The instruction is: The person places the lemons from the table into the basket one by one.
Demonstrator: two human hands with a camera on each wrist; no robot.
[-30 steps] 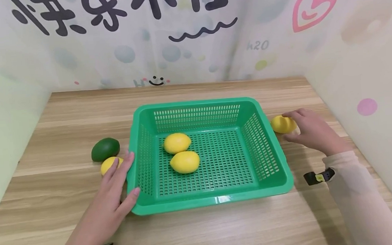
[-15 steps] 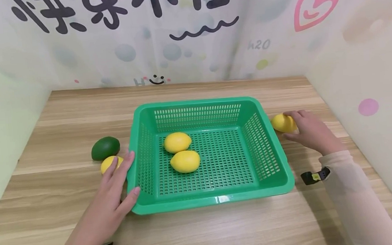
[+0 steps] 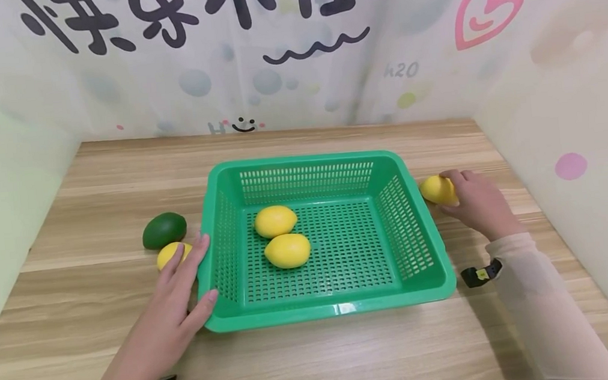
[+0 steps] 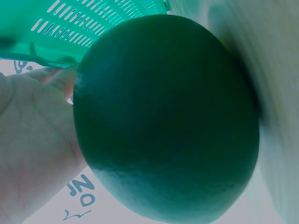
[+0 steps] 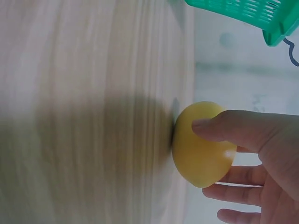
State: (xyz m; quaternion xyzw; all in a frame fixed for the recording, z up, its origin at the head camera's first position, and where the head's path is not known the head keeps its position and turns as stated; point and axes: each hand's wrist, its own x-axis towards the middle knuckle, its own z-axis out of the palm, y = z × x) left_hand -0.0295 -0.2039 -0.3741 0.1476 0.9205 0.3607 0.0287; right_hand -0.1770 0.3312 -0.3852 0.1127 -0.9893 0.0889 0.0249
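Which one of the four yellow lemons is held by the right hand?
The lemon right of the green basket: the right hand grips it. Two others lie inside the basket; the fourth is left of it, partly hidden by the left hand.

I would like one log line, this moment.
left hand: touches green plastic basket | right hand: grips yellow oval lemon | in basket: two yellow lemons | left of basket: dark-green oval fruit, another yellow lemon

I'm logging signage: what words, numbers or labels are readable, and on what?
"快乐不倒", tops cropped: wall.
"h20": wall.
"H", rest unclear: wall, beside smiley.
Yellow tag on strap: too small to read.
Wrist views: background lettering partial or blurred, no sure reading.
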